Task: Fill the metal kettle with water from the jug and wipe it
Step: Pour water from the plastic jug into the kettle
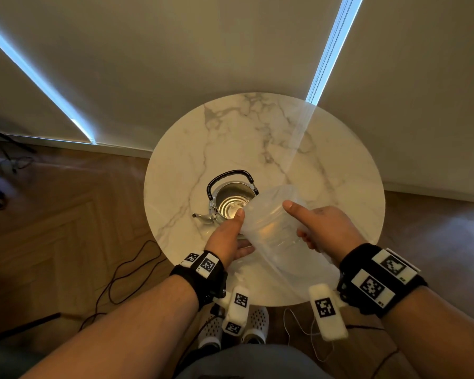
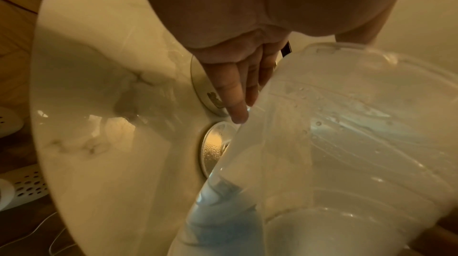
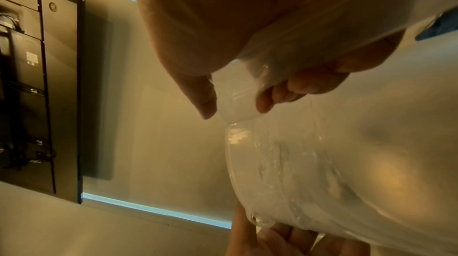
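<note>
The metal kettle (image 1: 227,206) with a black handle stands lidless on the round marble table (image 1: 257,132), its spout pointing left. A clear plastic jug (image 1: 274,231) is tilted with its mouth over the kettle's right rim. Droplets cling inside the jug (image 2: 347,123); I see no stream. My left hand (image 1: 230,236) supports the jug from below and the side, with its thumb and fingers (image 2: 235,92) straight. My right hand (image 1: 323,225) grips the jug's far side, thumb on top, fingers (image 3: 272,99) curled round a translucent handle. Something blue (image 2: 218,211) shows through the jug.
A round metal disc (image 2: 213,146) beaded with droplets lies on the table (image 2: 99,103) beside the jug. Cables trail on the wooden floor (image 1: 126,269) to the left. A wall with blinds (image 1: 230,50) stands behind the table.
</note>
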